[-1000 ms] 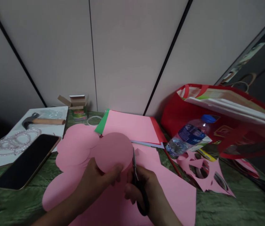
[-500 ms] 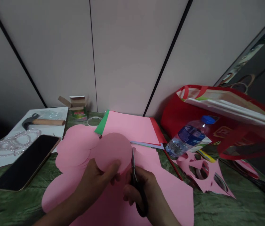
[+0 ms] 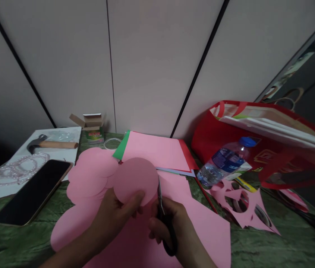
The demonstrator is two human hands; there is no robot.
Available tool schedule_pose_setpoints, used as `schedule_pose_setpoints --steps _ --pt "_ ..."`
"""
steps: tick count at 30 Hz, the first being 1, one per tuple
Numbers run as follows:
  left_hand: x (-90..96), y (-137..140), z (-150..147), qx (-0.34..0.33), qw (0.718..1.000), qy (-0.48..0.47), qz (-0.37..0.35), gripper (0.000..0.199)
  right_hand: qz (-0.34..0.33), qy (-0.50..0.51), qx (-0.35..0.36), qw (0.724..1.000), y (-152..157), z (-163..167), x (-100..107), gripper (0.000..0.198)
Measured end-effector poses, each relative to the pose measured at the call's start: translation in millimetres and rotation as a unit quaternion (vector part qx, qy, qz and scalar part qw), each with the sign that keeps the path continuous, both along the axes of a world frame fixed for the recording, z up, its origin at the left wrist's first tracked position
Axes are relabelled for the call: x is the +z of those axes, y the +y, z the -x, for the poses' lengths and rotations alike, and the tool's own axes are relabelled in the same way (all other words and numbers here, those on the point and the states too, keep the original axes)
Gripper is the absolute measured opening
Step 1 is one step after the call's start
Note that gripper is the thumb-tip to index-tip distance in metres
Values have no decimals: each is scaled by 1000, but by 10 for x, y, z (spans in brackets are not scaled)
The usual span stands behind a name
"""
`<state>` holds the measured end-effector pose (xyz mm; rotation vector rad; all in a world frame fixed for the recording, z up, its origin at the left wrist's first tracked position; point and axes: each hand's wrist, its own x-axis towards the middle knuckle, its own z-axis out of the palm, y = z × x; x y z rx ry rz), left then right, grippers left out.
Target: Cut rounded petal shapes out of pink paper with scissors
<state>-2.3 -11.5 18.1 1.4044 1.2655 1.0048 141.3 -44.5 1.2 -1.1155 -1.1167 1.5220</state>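
Observation:
A round pink paper disc [image 3: 135, 178] is pinched at its lower edge by my left hand [image 3: 119, 210], the thumb lying on its face. My right hand [image 3: 170, 219] is wrapped around black-handled scissors [image 3: 169, 230], their blades pointing up along the disc's right edge. Whether the blades touch the paper I cannot tell. Beneath both hands lie large pink sheets [image 3: 207, 234]. To the left several cut pink rounds [image 3: 90, 178] overlap in a pile.
A phone [image 3: 32, 193], beads [image 3: 17, 169] and a hammer [image 3: 51, 144] lie left. Behind are a small open box [image 3: 93, 130] and coloured paper [image 3: 156, 150]. Right stand a water bottle [image 3: 224, 163], cut-out pink scraps [image 3: 242, 204] and a red bag [image 3: 258, 141].
The scissors and my right hand have shifted slightly right and down, and the blades look closer together. The disc stays in my left hand, nearly unmoved.

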Motion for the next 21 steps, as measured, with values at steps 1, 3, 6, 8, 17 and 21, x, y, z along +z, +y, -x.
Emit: schedule_pose_setpoints --steps 1,3,6,8,17,21 --pt "-6 5 2 -1 1000 0 -2 29 2 -1 -1 1000 2 2 -4 19" --pt "-18 20 7 -11 1000 3 -6 31 8 -3 -15 1000 13 10 -24 16" --pt "-25 53 12 -8 1000 12 -4 36 25 8 -60 998 37 28 -78 16" --pt "-24 79 16 7 1000 16 -1 38 28 4 -77 997 53 35 -107 17" --pt "-108 253 110 58 998 -6 19 38 -68 -185 47 979 32 -33 -9 26" --pt "-204 439 231 88 995 -31 33 35 -91 -331 147 928 -45 -66 -7 32"
